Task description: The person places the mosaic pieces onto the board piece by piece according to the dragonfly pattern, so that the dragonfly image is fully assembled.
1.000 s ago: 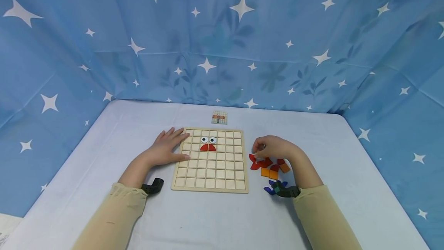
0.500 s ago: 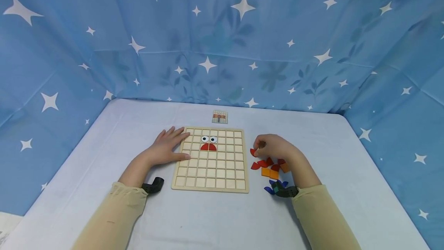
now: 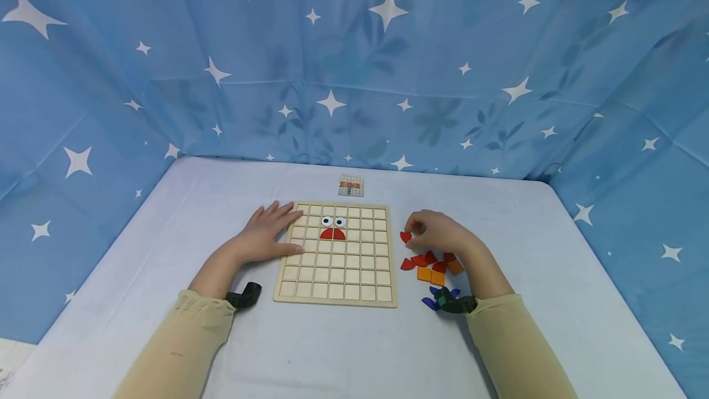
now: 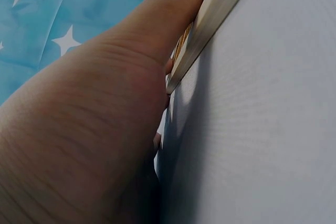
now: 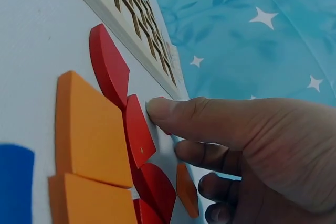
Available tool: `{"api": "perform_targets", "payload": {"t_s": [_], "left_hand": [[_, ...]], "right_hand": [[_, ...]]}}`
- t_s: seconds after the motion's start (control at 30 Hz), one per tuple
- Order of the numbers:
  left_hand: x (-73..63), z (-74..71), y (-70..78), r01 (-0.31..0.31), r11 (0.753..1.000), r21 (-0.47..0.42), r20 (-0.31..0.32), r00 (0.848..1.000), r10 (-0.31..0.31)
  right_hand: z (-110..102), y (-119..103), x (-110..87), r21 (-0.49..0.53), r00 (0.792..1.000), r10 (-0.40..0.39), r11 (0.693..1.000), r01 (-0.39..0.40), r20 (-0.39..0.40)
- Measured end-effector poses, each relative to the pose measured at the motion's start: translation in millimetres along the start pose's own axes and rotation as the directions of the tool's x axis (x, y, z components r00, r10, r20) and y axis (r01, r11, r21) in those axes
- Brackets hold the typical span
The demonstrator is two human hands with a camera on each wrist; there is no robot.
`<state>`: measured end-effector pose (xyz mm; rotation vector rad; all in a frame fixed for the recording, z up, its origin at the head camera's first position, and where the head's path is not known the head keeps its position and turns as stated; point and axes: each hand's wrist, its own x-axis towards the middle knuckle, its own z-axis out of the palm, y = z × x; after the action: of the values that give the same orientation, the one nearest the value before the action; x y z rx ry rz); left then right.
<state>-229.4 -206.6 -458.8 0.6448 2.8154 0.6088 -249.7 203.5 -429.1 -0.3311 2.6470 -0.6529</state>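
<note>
A wooden grid board (image 3: 335, 260) lies on the table. On it are two round eye pieces (image 3: 340, 222) above two red quarter-circle pieces (image 3: 332, 234) side by side. My left hand (image 3: 263, 239) rests on the board's left side with fingers spread, its thumb (image 4: 173, 1) over the frame in the left wrist view. Right of the board, my right hand (image 3: 437, 231) pinches a red quarter-circle piece (image 3: 405, 237) between thumb and fingers. The thumb (image 5: 205, 119) hides most of that piece in the right wrist view.
Several loose red pieces (image 3: 407, 264), orange squares (image 3: 424, 274) and blue pieces (image 3: 429, 303) lie right of the board, the blue ones partly under the right wrist camera. A small pattern card (image 3: 351, 185) lies behind the board. A blue star-patterned curtain (image 3: 354, 66) surrounds the table.
My right hand has moved slightly away from the loose pieces, toward the back of the table, carrying the red quarter-circle piece. My left hand has stayed on the board.
</note>
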Motion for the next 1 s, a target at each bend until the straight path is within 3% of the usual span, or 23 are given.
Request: {"api": "perform_targets", "payload": {"t_s": [0.37,0.77,1.0], "left_hand": [[-0.2,-0.1,-1.3,-0.003,1.000,-0.001,-0.005,1.000,0.003],[2.3,3.2,-4.8,-0.001,1.000,0.004,-0.017,1.000,0.001],[2.7,3.9,-4.7,0.000,1.000,0.010,-0.016,1.000,0.000]], "right_hand": [[0.0,0.5,0.5,-0.033,0.999,-0.027,0.999,0.026,-0.028],[-2.2,-18.5,-4.9,-0.042,0.986,-0.150,0.988,0.147,-0.073],[4.6,-30.2,-0.3,0.021,0.978,-0.200,0.979,0.201,-0.055]]}}
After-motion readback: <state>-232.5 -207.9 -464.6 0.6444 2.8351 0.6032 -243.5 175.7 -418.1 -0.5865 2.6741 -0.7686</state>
